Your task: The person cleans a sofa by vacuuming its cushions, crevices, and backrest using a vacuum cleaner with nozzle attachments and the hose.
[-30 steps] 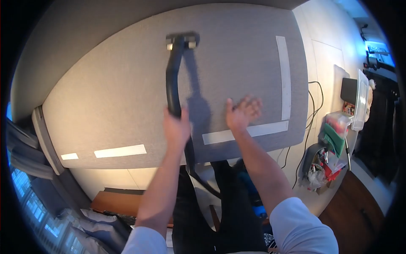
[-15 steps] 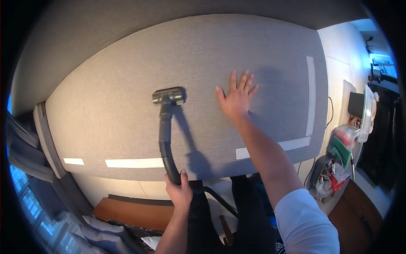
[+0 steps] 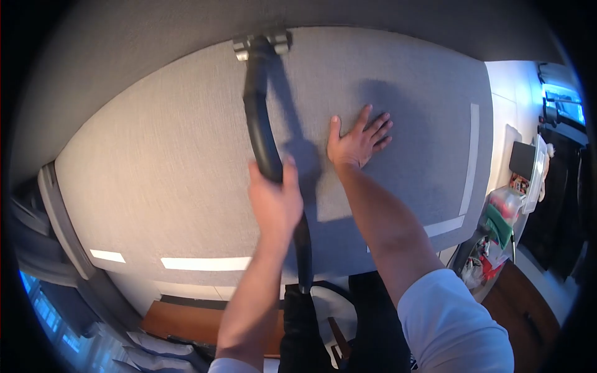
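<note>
My left hand [image 3: 275,198] is wrapped round the curved black tube of a vacuum cleaner wand [image 3: 262,133]. At the wand's far end, the vacuum nozzle [image 3: 278,43] lies at the back edge of the grey fabric surface [image 3: 168,149], against the darker upholstery. My right hand [image 3: 357,140] rests flat on that fabric with its fingers spread, holding nothing. Pale strips, one of them a white strip [image 3: 205,263], run along the near edge of the fabric. The hose drops behind my left hand toward my legs.
Dark grey upholstery [image 3: 155,46] rises along the far side. To the right are a bag with red contents [image 3: 507,202], a green item [image 3: 499,225] and a brown wooden surface [image 3: 522,311]. At lower left stand a brown wooden ledge [image 3: 186,326] and grey cushions [image 3: 165,357].
My left hand has pushed the wand forward, carrying the nozzle from mid-fabric to the far edge. My right hand stays flat on the fabric, turned slightly rightward. The view has shifted a little.
</note>
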### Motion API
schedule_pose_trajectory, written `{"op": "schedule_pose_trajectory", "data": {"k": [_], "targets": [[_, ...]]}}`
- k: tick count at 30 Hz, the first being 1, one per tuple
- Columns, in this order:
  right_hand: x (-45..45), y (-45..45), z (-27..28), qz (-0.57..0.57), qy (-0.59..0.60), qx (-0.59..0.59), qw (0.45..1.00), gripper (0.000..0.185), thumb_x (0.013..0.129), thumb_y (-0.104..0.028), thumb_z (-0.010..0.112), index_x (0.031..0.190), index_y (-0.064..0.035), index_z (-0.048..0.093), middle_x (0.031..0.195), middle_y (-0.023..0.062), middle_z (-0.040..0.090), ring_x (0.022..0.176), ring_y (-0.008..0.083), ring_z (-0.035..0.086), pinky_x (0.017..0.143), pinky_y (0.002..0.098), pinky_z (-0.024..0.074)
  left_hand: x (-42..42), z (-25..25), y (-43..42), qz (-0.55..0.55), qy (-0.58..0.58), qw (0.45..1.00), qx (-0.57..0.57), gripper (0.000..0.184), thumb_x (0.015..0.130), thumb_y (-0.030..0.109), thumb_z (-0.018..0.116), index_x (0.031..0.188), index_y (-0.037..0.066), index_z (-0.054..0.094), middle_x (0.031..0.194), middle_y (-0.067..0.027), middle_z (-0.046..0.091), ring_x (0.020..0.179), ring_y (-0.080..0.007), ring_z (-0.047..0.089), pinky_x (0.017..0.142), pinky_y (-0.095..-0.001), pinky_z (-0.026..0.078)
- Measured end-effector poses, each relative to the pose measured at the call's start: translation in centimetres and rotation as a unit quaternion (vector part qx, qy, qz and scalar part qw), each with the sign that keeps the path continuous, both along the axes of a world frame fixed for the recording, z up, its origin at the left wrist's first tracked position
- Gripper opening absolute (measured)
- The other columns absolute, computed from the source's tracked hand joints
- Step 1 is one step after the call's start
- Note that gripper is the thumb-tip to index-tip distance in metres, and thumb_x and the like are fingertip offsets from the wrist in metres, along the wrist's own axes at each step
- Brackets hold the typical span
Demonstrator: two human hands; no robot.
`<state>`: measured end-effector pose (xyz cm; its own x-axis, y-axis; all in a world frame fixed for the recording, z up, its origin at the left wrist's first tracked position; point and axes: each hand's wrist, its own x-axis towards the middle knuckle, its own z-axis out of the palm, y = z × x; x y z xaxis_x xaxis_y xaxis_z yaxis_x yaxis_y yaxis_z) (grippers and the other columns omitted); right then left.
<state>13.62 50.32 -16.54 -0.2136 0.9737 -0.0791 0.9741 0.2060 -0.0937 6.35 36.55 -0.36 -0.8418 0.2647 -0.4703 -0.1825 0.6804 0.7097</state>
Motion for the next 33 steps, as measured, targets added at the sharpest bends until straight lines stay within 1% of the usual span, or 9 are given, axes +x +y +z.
{"op": "schedule_pose_trajectory", "data": {"k": [1, 7, 14, 18, 19, 20, 24, 27, 33], "targets": [[-0.2, 0.1, 0.0, -0.001, 0.001, 0.004, 1.0, 0.094, 0.095, -0.07, 0.042, 0.164, -0.0113, 0.018, 0.166, 0.0324, 0.003, 0.156, 0.0466, -0.004, 0.123, 0.0635, -0.0019, 1.3, 0.0, -0.9, 0.004, -0.004, 1.0, -0.012, 0.032, 0.096, 0.026, 0.07, 0.106, -0.001, 0.057, 0.081, -0.0118, 0.069, 0.073, -0.0191, 0.068, 0.067, -0.0348, 0.054], [0.2, 0.2, -1.8, 0.003, -0.006, 0.01, 1.0, 0.095, 0.093, -0.068, 0.045, 0.164, -0.011, 0.017, 0.166, 0.0325, 0.004, 0.156, 0.0478, -0.004, 0.122, 0.0639, -0.0024, 0.8, -0.8, 3.2, -0.044, 0.008, 0.998, -0.037, 0.041, 0.095, 0.034, 0.071, 0.108, -0.001, 0.057, 0.076, -0.0204, 0.07, 0.07, -0.0363, 0.073, 0.065, -0.0431, 0.056], [0.3, 0.8, -2.4, 0.007, 0.008, 0.018, 1.0, 0.097, 0.092, -0.065, 0.049, 0.164, -0.0118, 0.012, 0.167, 0.0319, 0.001, 0.155, 0.0489, -0.004, 0.122, 0.0647, -0.003, 5.6, 1.3, 3.1, 0.009, -0.077, 0.997, 0.02, 0.038, 0.094, 0.032, 0.073, 0.108, 0.0, 0.057, 0.083, -0.0231, 0.072, 0.08, -0.0383, 0.075, 0.07, -0.0444, 0.056], [0.4, 0.4, -2.5, 0.006, 0.016, 0.015, 1.0, 0.098, 0.091, -0.065, 0.05, 0.164, -0.0107, 0.014, 0.166, 0.0326, 0.004, 0.155, 0.0491, -0.002, 0.122, 0.0652, -0.0025, 1.6, 0.0, 6.6, 0.001, -0.116, 0.993, 0.004, 0.037, 0.093, 0.031, 0.074, 0.108, 0.0, 0.057, 0.082, -0.0201, 0.071, 0.077, -0.036, 0.074, 0.069, -0.0411, 0.056], [0.3, 0.7, -2.6, 0.013, 0.02, 0.016, 1.0, 0.098, 0.091, -0.065, 0.05, 0.164, -0.0107, 0.014, 0.166, 0.0326, 0.004, 0.155, 0.0491, -0.002, 0.122, 0.0652, -0.0025, 2.0, -0.3, 6.0, -0.011, -0.095, 0.995, 0.003, 0.034, 0.094, 0.028, 0.074, 0.105, 0.001, 0.057, 0.081, -0.0153, 0.07, 0.074, -0.0276, 0.073, 0.068, -0.0382, 0.055], [0.4, 0.6, -2.7, 0.016, 0.025, 0.025, 0.999, 0.097, 0.091, -0.065, 0.05, 0.164, -0.0101, 0.015, 0.166, 0.0335, 0.005, 0.155, 0.05, -0.001, 0.121, 0.0658, -0.0016, 2.6, -0.2, 4.6, -0.004, -0.091, 0.996, 0.001, 0.034, 0.094, 0.028, 0.074, 0.105, 0.001, 0.057, 0.081, -0.0153, 0.07, 0.074, -0.0276, 0.073, 0.068, -0.0382, 0.055], [0.2, 0.4, -2.7, 0.025, 0.01, 0.037, 0.999, 0.096, 0.093, -0.065, 0.046, 0.163, -0.0064, 0.017, 0.164, 0.0367, 0.007, 0.154, 0.0528, 0.0, 0.121, 0.0676, 0.0001, 4.2, -0.8, -3.3, 0.203, -0.112, 0.971, 0.061, 0.021, 0.097, 0.017, 0.07, 0.105, 0.003, 0.056, 0.078, -0.0032, 0.064, 0.069, -0.0095, 0.06, 0.061, -0.0284, 0.051], [0.4, 0.1, -2.6, 0.034, 0.008, 0.039, 0.999, 0.096, 0.094, -0.065, 0.045, 0.162, -0.0031, 0.019, 0.163, 0.0381, 0.007, 0.153, 0.0537, 0.0, 0.12, 0.0681, 0.0009, -1.3, -0.7, -3.0, 0.159, -0.038, 0.986, 0.022, 0.027, 0.097, 0.024, 0.071, 0.099, 0.002, 0.056, 0.07, -0.004, 0.063, 0.064, -0.0114, 0.062, 0.058, -0.0299, 0.05], [0.5, 0.7, -3.2, 0.036, 0.024, 0.059, 0.997, 0.096, 0.094, -0.067, 0.045, 0.162, -0.0043, 0.02, 0.163, 0.0382, 0.009, 0.153, 0.0544, 0.004, 0.12, 0.0689, 0.0034, -3.4, 0.6, -6.2, 0.193, -0.028, 0.98, 0.028, 0.021, 0.097, 0.017, 0.069, 0.102, 0.002, 0.055, 0.072, -0.0031, 0.061, 0.062, -0.0087, 0.058, 0.056, -0.0264, 0.048]]}}
